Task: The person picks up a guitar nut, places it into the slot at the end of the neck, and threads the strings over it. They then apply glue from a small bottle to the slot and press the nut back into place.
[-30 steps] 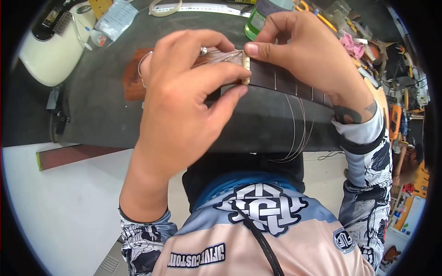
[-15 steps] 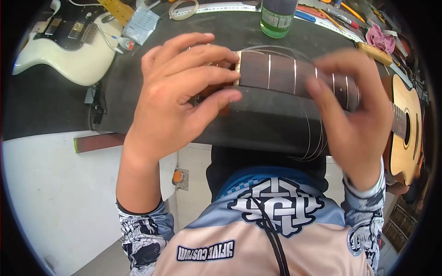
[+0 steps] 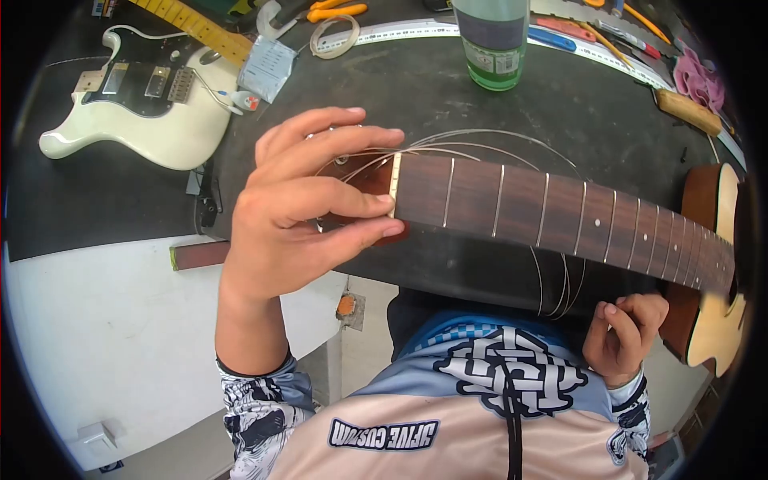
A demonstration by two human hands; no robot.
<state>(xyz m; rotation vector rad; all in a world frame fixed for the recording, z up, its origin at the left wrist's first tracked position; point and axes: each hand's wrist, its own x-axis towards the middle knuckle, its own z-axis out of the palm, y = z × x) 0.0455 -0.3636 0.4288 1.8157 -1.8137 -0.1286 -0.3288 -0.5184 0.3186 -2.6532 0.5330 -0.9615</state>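
Observation:
An acoustic guitar (image 3: 724, 312) lies with its dark fretted neck (image 3: 520, 200) stretching left across the bench. At the neck's left end sits a pale nut (image 3: 396, 180). My left hand (image 3: 292, 204) is over the headstock, index finger and thumb closed at the nut's near end, other fingers stretched past it. Loose strings (image 3: 496, 136) arc behind the neck, and more ends hang below it. My right hand (image 3: 628, 336) is by my shirt below the neck, fingers curled in; what they hold, if anything, is hidden. Most of the headstock is covered by my left hand.
A white electric guitar body (image 3: 160, 128) lies at the left. Behind the neck stand a green-based bottle (image 3: 492, 56) and a long white ruler (image 3: 400, 32). A wooden-handled tool (image 3: 688, 112), pink cloth (image 3: 698, 78) and pens are at the back right.
My right hand has left the fretboard and come down toward my body, its fingers now curled. My left hand stays at the nut. The view has shifted, showing more of the neck.

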